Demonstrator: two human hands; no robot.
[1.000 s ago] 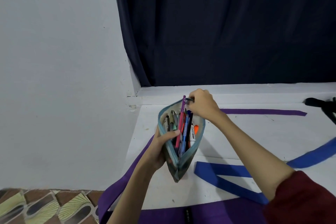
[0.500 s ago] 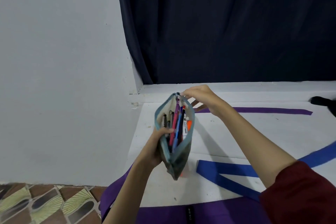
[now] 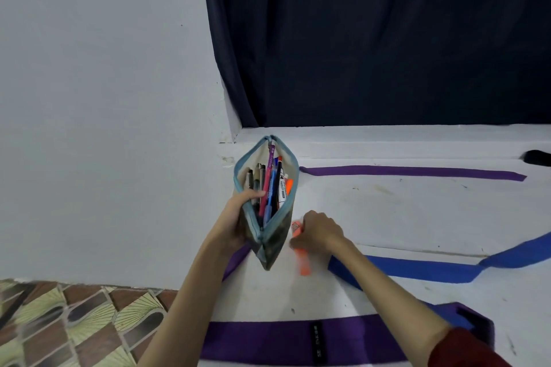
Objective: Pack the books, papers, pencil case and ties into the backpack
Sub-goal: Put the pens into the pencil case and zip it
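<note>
My left hand (image 3: 238, 220) grips the left side of an open pencil case (image 3: 275, 235) and holds it upright above the white table (image 3: 417, 217). Several pens and markers stand inside the case. Just to its right, my right hand (image 3: 319, 232) curls round an orange highlighter (image 3: 304, 262) lying on the table. A purple tie (image 3: 411, 172) lies flat at the back. A blue tie (image 3: 432, 268) runs across the right side. Another purple tie (image 3: 268, 340) crosses the front edge. No backpack, books or papers are in view.
A white wall stands to the left, and a dark curtain (image 3: 372, 39) hangs behind the table. A black object (image 3: 538, 157) sits at the far right edge. Patterned floor tiles (image 3: 74, 325) show at the lower left.
My right hand left the top end of the pencil case, came down to the table beside it and closed round the orange highlighter. The case's mouth has spread wider.
</note>
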